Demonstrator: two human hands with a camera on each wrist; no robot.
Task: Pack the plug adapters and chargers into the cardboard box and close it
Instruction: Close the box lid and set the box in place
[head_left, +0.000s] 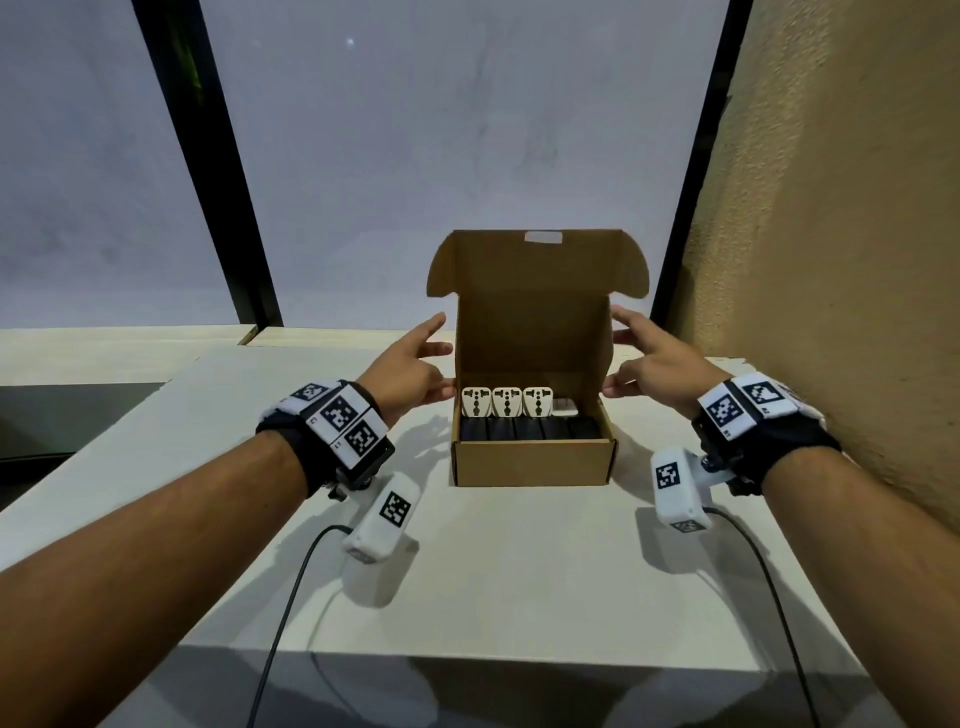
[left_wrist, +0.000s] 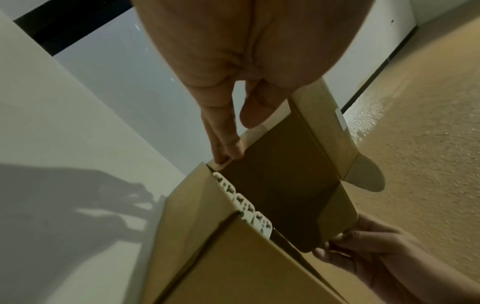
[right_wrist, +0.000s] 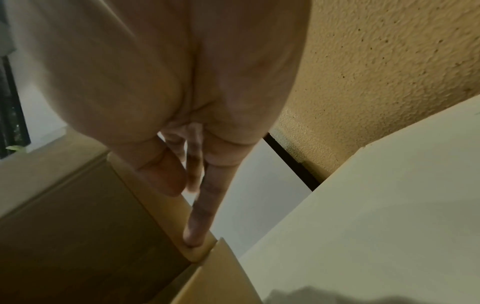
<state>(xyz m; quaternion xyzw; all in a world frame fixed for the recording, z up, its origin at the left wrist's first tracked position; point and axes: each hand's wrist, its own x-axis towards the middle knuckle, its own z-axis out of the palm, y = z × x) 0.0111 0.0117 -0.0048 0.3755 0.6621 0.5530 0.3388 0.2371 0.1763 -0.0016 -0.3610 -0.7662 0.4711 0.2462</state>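
An open cardboard box (head_left: 530, 462) stands mid-table with its lid (head_left: 530, 291) upright. Inside, three white plug adapters (head_left: 506, 402) line the back beside a small white charger (head_left: 565, 406), with a row of black chargers (head_left: 530, 430) in front. My left hand (head_left: 441, 353) is at the box's left side, its straight fingers (left_wrist: 226, 152) touching the lid's side flap by the back corner. My right hand (head_left: 623, 348) mirrors it on the right, its fingers (right_wrist: 197, 226) lying along the lid's right flap. Neither hand holds an adapter or charger.
The white table (head_left: 519, 571) ends close to me. A rough tan wall (head_left: 841, 260) rises just right of the box and a window (head_left: 415, 156) stands behind. Black cables (head_left: 291, 597) trail from both wrist cameras over the table's front edge.
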